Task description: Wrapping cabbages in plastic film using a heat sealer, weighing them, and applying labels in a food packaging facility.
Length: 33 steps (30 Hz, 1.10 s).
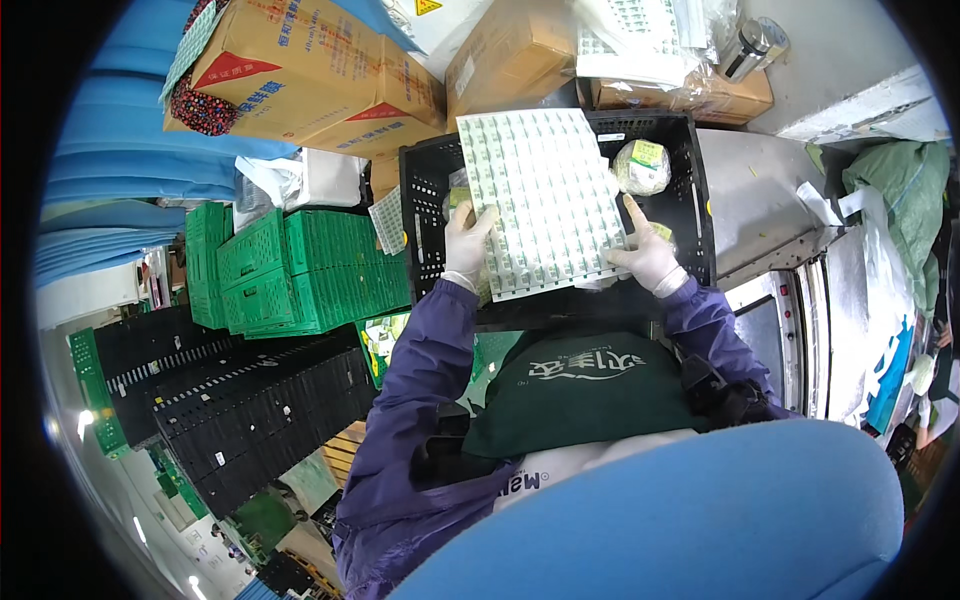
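A large sheet of small green-and-white labels spans the space between my hands, over a black perforated plastic crate. My left hand, in a pale thin glove, grips the sheet's left edge. At its lower right edge, my right hand pinches the sheet with the index finger extended. A round, pale, wrapped item with a yellow-green label sits in the crate's upper right. Another yellow-green label shows partly behind my right hand. More wrapped things lie partly hidden under the sheet's left side.
Cardboard cartons stand behind the crate. Green folding crates are piled at left, with black crates beyond. A metal surface adjoins at right. A steel thermos stands at upper right. Another person's arm shows at far right.
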Each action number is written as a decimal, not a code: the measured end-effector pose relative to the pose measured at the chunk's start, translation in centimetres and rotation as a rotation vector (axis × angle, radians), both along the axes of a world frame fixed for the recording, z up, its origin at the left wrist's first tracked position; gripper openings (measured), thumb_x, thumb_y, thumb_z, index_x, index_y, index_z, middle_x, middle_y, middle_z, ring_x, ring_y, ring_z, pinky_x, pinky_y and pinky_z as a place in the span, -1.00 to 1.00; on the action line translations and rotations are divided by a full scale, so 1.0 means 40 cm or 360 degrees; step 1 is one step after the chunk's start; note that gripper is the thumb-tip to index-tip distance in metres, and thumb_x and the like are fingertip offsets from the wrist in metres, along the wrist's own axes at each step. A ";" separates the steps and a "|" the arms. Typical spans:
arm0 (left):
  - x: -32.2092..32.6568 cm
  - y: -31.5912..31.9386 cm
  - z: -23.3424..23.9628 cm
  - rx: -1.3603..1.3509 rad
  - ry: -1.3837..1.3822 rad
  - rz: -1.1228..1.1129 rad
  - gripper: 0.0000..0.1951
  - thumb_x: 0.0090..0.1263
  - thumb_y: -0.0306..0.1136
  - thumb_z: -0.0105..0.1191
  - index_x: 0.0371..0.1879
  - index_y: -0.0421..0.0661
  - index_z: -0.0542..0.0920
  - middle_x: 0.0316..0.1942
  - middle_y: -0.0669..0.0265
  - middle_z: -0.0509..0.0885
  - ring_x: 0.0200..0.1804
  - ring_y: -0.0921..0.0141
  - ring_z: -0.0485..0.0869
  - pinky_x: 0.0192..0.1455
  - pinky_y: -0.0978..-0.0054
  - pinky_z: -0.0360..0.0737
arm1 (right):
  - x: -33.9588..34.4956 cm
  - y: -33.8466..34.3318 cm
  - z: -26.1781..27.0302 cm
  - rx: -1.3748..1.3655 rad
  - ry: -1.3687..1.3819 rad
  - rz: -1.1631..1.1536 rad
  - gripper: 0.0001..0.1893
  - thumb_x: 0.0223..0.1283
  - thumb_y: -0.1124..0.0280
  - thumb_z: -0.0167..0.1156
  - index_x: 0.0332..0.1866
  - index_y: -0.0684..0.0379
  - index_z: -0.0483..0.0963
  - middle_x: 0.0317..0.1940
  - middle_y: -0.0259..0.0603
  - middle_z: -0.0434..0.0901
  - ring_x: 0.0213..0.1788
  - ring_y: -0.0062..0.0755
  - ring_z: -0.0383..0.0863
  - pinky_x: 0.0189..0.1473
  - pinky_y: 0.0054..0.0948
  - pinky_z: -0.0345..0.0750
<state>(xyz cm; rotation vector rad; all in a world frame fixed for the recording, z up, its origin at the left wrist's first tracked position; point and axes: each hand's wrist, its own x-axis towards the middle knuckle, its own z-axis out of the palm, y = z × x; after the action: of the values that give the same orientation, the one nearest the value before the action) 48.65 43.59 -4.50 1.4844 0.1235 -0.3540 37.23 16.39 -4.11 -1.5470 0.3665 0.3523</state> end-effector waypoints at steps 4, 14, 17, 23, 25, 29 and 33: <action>-0.075 0.006 -0.001 0.0061 0.0311 -0.0155 -0.09 0.28 -0.44 0.22 0.46 -0.20 -0.16 -0.05 0.00 0.63 -0.05 0.36 0.65 0.01 0.44 0.57 | 0.001 0.006 -0.025 0.0410 -0.0074 -0.0299 -0.12 0.06 0.65 0.28 0.50 0.09 0.01 -0.19 -0.17 0.66 -0.26 -0.65 0.61 -0.25 -0.60 0.56; -0.107 0.040 0.026 -0.0523 0.0358 -0.0141 -0.64 0.23 -0.60 0.21 0.04 -0.21 0.56 -0.13 0.26 0.67 -0.12 0.48 0.65 -0.02 0.53 0.61 | 0.040 -0.022 -0.033 0.0688 -0.0389 -0.0153 -0.66 0.10 0.57 0.30 0.03 0.29 0.56 -0.15 -0.21 0.66 -0.09 -0.51 0.61 0.02 -0.51 0.54; -0.103 0.009 0.162 -0.0202 -0.0075 -0.0315 -0.59 0.20 -0.65 0.21 0.07 -0.22 0.54 -0.08 0.27 0.64 -0.06 0.46 0.63 0.06 0.51 0.58 | 0.054 -0.017 0.007 0.0479 -0.0444 -0.0182 -0.66 0.08 0.70 0.26 0.02 0.36 0.54 -0.13 -0.15 0.65 -0.03 -0.39 0.62 0.06 -0.41 0.55; -0.066 0.073 0.172 0.0524 -0.0204 -0.0363 -0.85 0.07 -0.50 0.36 -0.40 -0.18 0.66 -0.43 0.44 0.56 -0.33 0.58 0.49 -0.25 0.64 0.43 | 0.079 -0.041 0.128 -0.0512 -0.0709 0.0087 -0.74 -0.01 0.49 0.38 -0.16 0.27 0.61 -0.35 -0.23 0.63 -0.33 -0.57 0.56 -0.22 -0.55 0.51; -0.050 0.070 0.232 0.0890 -0.0526 -0.0470 -0.86 0.03 -0.49 0.38 -0.48 -0.17 0.67 -0.38 0.38 0.55 -0.24 0.52 0.51 -0.18 0.59 0.42 | 0.082 -0.055 0.150 -0.0511 -0.0666 0.0110 -0.80 -0.01 0.47 0.38 -0.25 0.27 0.62 -0.45 -0.25 0.60 -0.42 -0.59 0.53 -0.31 -0.56 0.48; -0.045 0.078 0.267 0.0450 -0.0950 -0.0280 -0.90 0.15 -0.50 0.30 -0.40 -0.17 0.65 -0.20 0.31 0.56 -0.07 0.46 0.50 0.04 0.51 0.40 | 0.082 -0.057 0.193 -0.0205 -0.0850 0.0269 -0.91 0.12 0.51 0.27 -0.43 0.31 0.59 -0.52 -0.27 0.57 -0.46 -0.64 0.48 -0.40 -0.57 0.39; -0.083 0.068 0.289 0.0198 -0.0599 -0.0069 -0.91 0.35 -0.42 0.17 -0.32 -0.17 0.60 -0.36 0.40 0.60 -0.27 0.61 0.50 -0.17 0.64 0.44 | 0.088 -0.041 0.180 0.0337 -0.0382 0.0217 -0.91 0.13 0.56 0.23 -0.33 0.38 0.55 -0.46 -0.30 0.58 -0.43 -0.60 0.50 -0.36 -0.61 0.42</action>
<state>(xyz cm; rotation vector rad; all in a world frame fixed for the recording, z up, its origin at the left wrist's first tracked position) 45.33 46.30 7.08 1.6536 -0.1903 -0.0979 40.74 14.74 3.08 -1.3903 0.0342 0.2967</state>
